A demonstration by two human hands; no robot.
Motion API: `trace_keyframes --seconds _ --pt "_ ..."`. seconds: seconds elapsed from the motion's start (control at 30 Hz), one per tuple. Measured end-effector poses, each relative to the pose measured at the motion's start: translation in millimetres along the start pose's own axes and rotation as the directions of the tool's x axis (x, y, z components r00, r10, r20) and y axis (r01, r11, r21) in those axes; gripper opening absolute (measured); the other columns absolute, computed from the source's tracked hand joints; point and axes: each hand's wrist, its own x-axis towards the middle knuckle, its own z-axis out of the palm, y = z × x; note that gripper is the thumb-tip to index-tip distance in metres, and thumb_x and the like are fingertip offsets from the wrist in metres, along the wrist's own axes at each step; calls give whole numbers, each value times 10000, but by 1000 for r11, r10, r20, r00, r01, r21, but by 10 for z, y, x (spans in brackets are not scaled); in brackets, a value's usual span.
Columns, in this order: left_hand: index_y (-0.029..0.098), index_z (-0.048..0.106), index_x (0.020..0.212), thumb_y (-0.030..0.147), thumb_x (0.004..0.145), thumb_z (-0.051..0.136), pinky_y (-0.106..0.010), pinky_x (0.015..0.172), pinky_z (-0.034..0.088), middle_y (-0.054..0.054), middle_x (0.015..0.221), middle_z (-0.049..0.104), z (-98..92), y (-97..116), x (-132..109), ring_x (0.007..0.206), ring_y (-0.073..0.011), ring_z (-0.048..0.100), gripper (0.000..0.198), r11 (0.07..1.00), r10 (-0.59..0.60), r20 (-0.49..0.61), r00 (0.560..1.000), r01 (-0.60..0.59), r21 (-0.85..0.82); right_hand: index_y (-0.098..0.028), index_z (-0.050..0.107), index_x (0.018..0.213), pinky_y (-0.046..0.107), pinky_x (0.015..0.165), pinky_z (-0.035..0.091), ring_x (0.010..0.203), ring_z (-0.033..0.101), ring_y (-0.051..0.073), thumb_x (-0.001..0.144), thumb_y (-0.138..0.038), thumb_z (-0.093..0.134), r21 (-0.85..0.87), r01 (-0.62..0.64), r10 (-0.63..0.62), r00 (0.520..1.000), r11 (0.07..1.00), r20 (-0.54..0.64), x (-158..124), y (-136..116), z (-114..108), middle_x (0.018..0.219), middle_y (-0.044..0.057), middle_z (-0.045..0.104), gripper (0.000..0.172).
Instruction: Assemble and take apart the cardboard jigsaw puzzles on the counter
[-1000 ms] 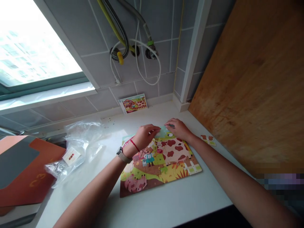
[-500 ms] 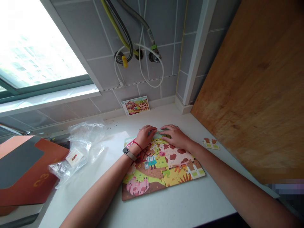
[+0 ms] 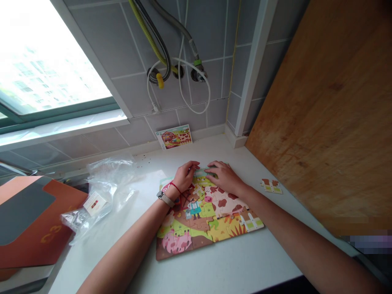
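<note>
While both forearms reach across the white countertop (image 3: 235, 267), the person's hands meet near the far edge of a farm-scene jigsaw puzzle (image 3: 199, 222), which lies flat on that surface, in front of the body. Its joined pieces show a spotted cow, a pink pig, a figure in turquoise and a white fence.

The left hand (image 3: 185, 176) rests over the upper part of the puzzle, its fingers bent and close together; whether they pinch a piece cannot be told. A wristwatch (image 3: 165, 199) and a red string bracelet (image 3: 175, 187) circle that wrist. The right hand (image 3: 225, 178) lies palm down over the upper right part, its fingers loosely spread, with a narrow gap between the two hands.

Apart from the puzzle, to its right, some loose fence pieces (image 3: 272, 186) lie near a wooden panel (image 3: 309, 122). Behind, a picture card (image 3: 175, 137) with a matching farm scene leans against the tiled wall (image 3: 131, 132). To the left, a clear plastic bag (image 3: 118, 173) lies crumpled beside an orange-and-grey box (image 3: 61, 228).
</note>
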Motion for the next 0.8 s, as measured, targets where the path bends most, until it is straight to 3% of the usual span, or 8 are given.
trace_keyframes --seconds 0.2,0.43,0.8 --pt "186 685 1112 247 994 444 -322 876 539 -64 1013 770 7 0 -3 946 -197 707 275 998 25 19 999 -26 52 -299 786 1130 406 1006 455 1087 631 239 898 -256 710 3 -45 45 999 999 -18 10 -41 7 1183 68 693 247" --pt "203 704 1100 245 921 612 -366 922 527 -73 1049 736 0 -24 -8 988 -234 673 206 959 153 92 984 -170 225 -283 798 1100 405 1011 455 1088 632 242 895 -279 712 8 -67 67 998 998 -16 24 -32 19 1189 72 691 222" --pt "212 737 1075 246 920 643 -360 920 529 -69 1011 733 -16 17 21 981 -237 665 184 946 119 148 982 -157 283 -283 795 1102 417 1012 447 1108 628 243 934 -229 661 -1 -64 64 998 998 0 22 -57 1 1165 73 697 222"
